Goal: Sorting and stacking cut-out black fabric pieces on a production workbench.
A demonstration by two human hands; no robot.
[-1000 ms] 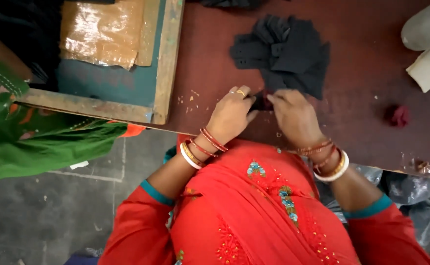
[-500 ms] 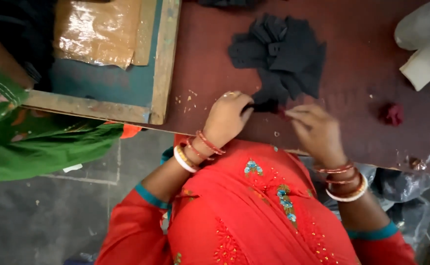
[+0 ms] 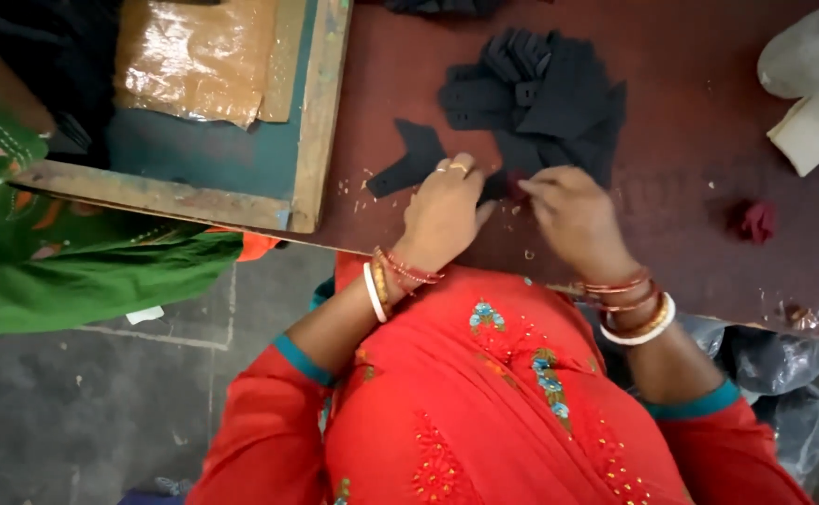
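A heap of black cut pieces point(image 3: 531, 98) lies on the dark red table point(image 3: 690, 243). One angled black piece point(image 3: 407, 161) lies apart, just left of the heap. My left hand point(image 3: 442, 213), with rings and bangles, rests curled at the heap's near edge, fingers on a black piece beside the angled one. My right hand point(image 3: 573, 217) is close beside it, thumb and fingers pinched on a small dark piece point(image 3: 518, 184) at the heap's edge. What is under my palms is hidden.
A wooden-framed teal board point(image 3: 316, 122) with a plastic-wrapped brown sheet point(image 3: 199, 61) sits at the left. A person in green point(image 3: 72, 271) stands beside it. A small red scrap point(image 3: 755, 222) and white objects point(image 3: 816, 84) lie to the right, with plastic bags point(image 3: 774, 374) below the table edge.
Both hands have moved from the table's near edge up to the black heap. The angled black piece now lies in view to the left of my left hand.
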